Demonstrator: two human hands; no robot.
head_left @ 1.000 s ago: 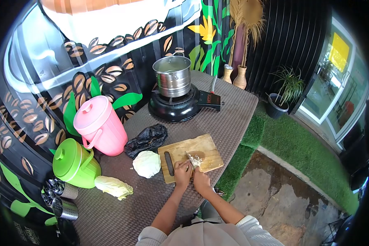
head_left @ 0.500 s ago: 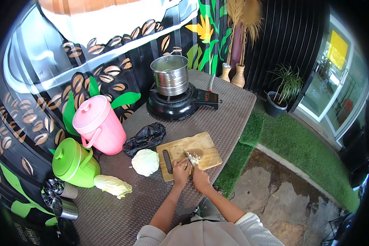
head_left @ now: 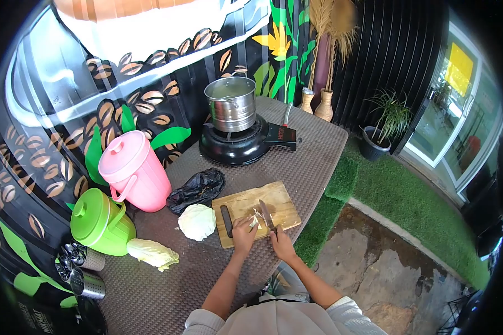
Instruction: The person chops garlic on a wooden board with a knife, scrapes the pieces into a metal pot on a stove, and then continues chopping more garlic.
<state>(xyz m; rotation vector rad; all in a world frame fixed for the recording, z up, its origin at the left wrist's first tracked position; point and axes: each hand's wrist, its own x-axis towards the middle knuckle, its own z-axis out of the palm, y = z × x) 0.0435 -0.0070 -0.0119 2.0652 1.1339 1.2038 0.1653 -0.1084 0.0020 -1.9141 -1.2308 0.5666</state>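
Since the earlier frame, my right grip (head_left: 281, 242) and knife (head_left: 266, 214) have shifted rightward. The surface (head_left: 314, 137) carries the board (head_left: 285, 199). My right grip is closed around the knife, hiding its handle. My left grip (head_left: 243, 233) is at pale pieces (head_left: 255, 218) on the board; pinching cannot be confirmed. Keep left fingertips curled clear. Pieces: too small to identify.

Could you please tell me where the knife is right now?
In the head view, the knife is in the right hand, its blade over the wooden cutting board.
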